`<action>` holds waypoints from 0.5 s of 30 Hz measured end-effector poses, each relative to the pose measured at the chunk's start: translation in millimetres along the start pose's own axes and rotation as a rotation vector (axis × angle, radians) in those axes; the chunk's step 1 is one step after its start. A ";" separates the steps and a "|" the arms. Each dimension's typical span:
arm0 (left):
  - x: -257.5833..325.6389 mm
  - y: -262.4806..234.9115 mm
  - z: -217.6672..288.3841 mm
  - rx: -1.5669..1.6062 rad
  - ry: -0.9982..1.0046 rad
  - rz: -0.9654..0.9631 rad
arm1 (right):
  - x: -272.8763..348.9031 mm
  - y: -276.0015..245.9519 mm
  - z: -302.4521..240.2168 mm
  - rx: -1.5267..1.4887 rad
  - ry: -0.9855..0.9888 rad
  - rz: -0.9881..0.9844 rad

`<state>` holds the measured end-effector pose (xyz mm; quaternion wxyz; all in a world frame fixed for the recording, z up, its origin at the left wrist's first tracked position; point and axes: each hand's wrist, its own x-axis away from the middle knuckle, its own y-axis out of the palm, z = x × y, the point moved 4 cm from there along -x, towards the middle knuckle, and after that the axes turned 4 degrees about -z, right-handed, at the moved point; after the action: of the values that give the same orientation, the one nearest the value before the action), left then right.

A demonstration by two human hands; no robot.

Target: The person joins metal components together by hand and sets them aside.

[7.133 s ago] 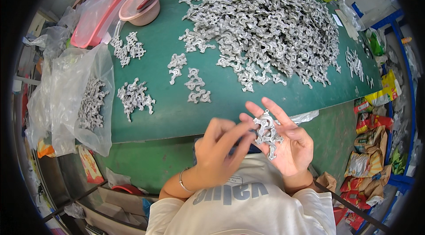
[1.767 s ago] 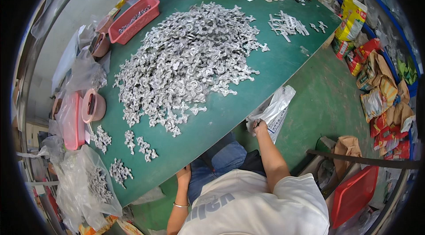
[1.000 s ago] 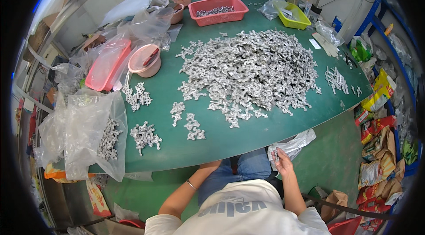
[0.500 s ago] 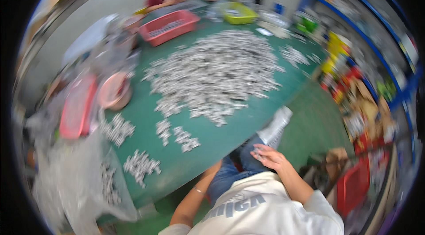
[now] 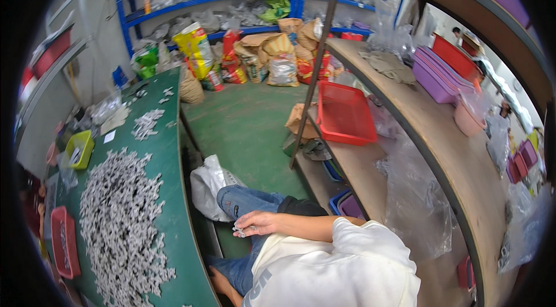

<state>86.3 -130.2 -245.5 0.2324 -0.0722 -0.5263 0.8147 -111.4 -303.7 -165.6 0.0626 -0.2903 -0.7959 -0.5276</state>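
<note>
The view has swung right since half a second ago: the green table (image 5: 174, 191) now runs along the left edge, wooden shelving at right. The right hand (image 5: 255, 223) rests on the denim knee, fingers curled around small grey metal pieces (image 5: 238, 230); the left hand (image 5: 223, 287) is mostly hidden, state indeterminate. A heap of matching jagged parts (image 5: 119, 220) covers the table's near end.

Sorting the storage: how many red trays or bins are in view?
4, maybe more hidden: red tray on the wooden shelf, red bin upper right, red tray on the green table, red bin far left.
</note>
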 end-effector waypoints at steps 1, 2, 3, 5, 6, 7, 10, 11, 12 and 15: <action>-2.8 2.4 3.0 -0.001 0.023 -0.011 | 0.2 -4.6 -1.3 -0.008 -0.021 0.011; -6.2 5.5 4.2 -0.015 0.048 -0.013 | 0.3 -10.6 -3.9 -0.053 -0.056 0.052; -8.8 8.1 9.2 -0.029 0.071 -0.014 | 1.6 -17.3 -7.0 -0.098 -0.088 0.092; -8.8 3.2 26.1 0.019 0.126 -0.002 | 2.9 -23.1 -15.0 -0.122 -0.117 0.124; -11.0 4.5 31.9 0.023 0.182 0.041 | 2.9 -25.9 -21.4 -0.118 -0.131 0.106; -11.1 4.2 39.3 0.025 0.234 0.083 | 2.6 -30.3 -26.4 -0.116 -0.143 0.088; -12.4 1.8 57.3 -0.078 0.393 0.105 | -0.6 -44.0 -46.8 -0.031 -0.182 0.107; -14.4 1.8 61.4 -0.116 0.435 0.118 | -2.0 -44.0 -56.5 0.022 -0.199 0.108; -21.4 11.9 63.6 -0.092 0.353 0.063 | -4.3 -45.4 -67.6 0.028 -0.220 0.157; -38.8 46.2 47.2 -0.104 0.167 -0.029 | -3.7 -40.5 -112.5 0.119 -0.287 0.238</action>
<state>89.4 -202.4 -271.0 0.2831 -0.1442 -0.5478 0.7739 -153.0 -414.9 -150.7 0.0275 -0.4502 -0.7866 -0.4216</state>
